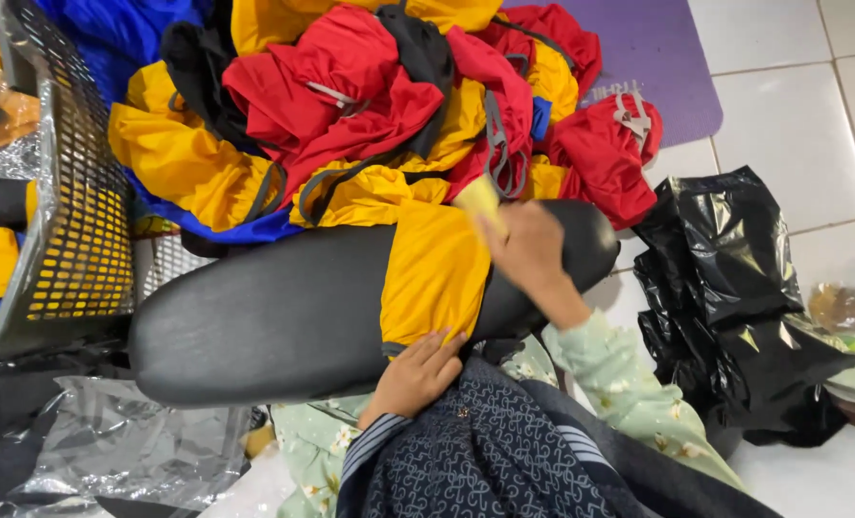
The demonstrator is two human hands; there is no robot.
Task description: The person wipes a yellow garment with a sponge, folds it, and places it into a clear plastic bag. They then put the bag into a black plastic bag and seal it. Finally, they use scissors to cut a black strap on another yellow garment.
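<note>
A person's left hand [416, 376] presses flat the near edge of a yellow fabric piece [434, 269] draped over a black padded board [283, 312], while the right hand [523, 247], fingers closed, pinches its far corner taut.

It looks like a small home-based sewing or packing workroom: a heap of red, yellow and blue nylon garments [370, 125] lies on the white tiled floor [801, 105], beside a grey perforated plastic basket [72, 211] and crumpled black plastic bags [734, 288].
</note>
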